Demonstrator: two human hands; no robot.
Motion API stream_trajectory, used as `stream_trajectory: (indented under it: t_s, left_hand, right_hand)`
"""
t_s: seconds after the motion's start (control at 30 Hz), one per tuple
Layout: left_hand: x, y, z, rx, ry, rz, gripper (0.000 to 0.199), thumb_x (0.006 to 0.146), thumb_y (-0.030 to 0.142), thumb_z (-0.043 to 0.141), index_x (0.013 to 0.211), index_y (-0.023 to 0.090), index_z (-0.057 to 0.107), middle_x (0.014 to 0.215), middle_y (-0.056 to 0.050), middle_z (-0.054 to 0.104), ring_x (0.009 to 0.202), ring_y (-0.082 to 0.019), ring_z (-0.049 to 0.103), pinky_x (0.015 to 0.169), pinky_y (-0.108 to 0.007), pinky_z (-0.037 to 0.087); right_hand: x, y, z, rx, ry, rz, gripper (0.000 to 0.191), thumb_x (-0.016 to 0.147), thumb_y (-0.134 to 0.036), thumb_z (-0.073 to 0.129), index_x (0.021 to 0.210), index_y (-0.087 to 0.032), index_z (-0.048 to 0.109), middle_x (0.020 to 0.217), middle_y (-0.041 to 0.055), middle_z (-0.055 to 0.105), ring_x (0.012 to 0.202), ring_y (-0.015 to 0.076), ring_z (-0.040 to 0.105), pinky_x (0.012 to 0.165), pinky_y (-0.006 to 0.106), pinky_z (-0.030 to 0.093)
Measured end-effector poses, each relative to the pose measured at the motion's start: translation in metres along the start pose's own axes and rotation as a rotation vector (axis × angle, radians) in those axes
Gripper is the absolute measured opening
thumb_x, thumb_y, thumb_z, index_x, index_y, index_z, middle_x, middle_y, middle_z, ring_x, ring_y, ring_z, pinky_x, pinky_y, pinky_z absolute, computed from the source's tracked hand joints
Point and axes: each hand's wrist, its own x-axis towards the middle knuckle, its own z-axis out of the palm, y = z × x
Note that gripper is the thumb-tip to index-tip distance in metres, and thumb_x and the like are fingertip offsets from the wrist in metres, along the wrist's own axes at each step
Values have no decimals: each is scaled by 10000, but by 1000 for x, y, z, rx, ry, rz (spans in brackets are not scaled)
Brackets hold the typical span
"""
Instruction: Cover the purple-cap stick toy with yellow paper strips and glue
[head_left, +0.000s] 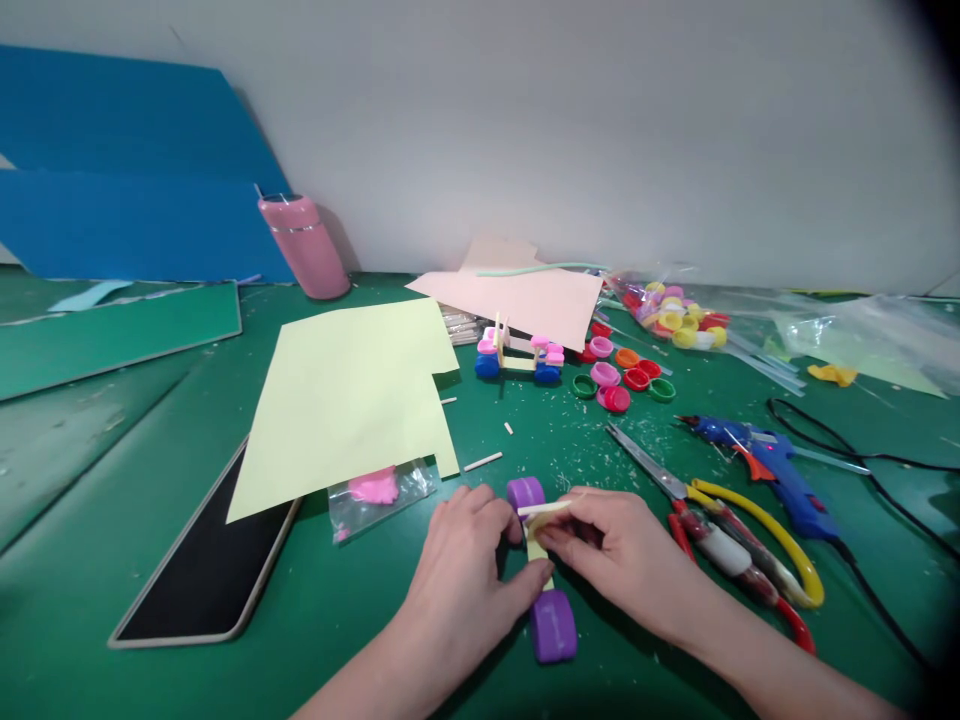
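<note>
Between my hands lies a small handmade craft piece with purple cap wheels [553, 626] at its near and far ends, joined by a pale yellow strip [535, 549]. My left hand [463, 560] is closed on this piece from the left, its thumb and forefinger at the strip. From the right, my right hand [619, 545] pinches a thin whitish stick [544, 508] over the far wheels. The fingers partly hide where the stick meets the strip. Farther back stands a similar small craft piece [517, 355] with blue wheels and pink parts.
Right of my hands lie scissors [675, 478], pliers with taped handles [739, 560] and a blue glue gun [772, 465] with a black cord. Loose coloured caps [636, 378] sit behind. To the left are a yellow sheet [345, 390], a phone [214, 560] and a pink tumbler [306, 248].
</note>
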Motion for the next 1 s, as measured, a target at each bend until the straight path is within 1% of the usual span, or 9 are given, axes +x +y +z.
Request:
stream_trajectory:
  t_s: [0.1, 0.23, 0.5, 0.7, 0.83, 1.0]
  left_hand:
    - [0, -1, 1, 2, 3, 5, 127, 661, 270, 603, 640, 191, 506, 725, -33, 554, 758, -231, 507, 680, -363, 389]
    - [1, -1, 2, 3, 11, 17, 129, 676, 272, 596, 640, 190, 503, 719, -33, 557, 745, -225, 511, 674, -357, 393]
    - [3, 0, 1, 33, 10, 25, 132, 678, 281, 589, 631, 194, 502, 699, -32, 563, 733, -229, 529, 658, -362, 408]
    - [4, -1, 1, 68, 33, 52, 133, 679, 284, 584, 615, 203, 501, 674, -24, 568, 710, -223, 543, 639, -348, 423]
    - [6, -2, 1, 79, 22, 66, 128, 693, 296, 572, 631, 199, 514, 688, -31, 576, 709, -223, 546, 631, -347, 422]
    - [6, -4, 2, 97, 7, 82, 139, 706, 307, 556, 641, 193, 511, 680, -35, 565, 695, -225, 539, 616, -350, 419]
  right_hand:
    - [0, 1, 4, -56, 39, -11, 130, 830, -199, 524, 808, -209, 651, 725, -6, 618, 673, 133, 559, 604, 233, 396]
    - [1, 1, 5, -98, 68, -17, 153, 824, -210, 518, 733, -188, 639, 704, 2, 616, 647, 131, 551, 584, 228, 390]
    - [4, 1, 4, -107, 79, 59, 200, 817, -290, 530, 666, -179, 599, 593, -32, 519, 557, 109, 472, 487, 207, 313]
    - [7, 2, 3, -75, 99, 125, 252, 766, -329, 569, 567, -179, 532, 537, -50, 499, 508, 90, 432, 450, 199, 257]
    - [9, 0, 1, -84, 91, 162, 234, 736, -338, 582, 568, -184, 534, 524, -53, 512, 489, 85, 435, 447, 199, 260]
    - [10, -4, -3, -103, 70, 187, 209, 732, -339, 583, 589, -187, 577, 531, -43, 547, 502, 93, 462, 440, 196, 252]
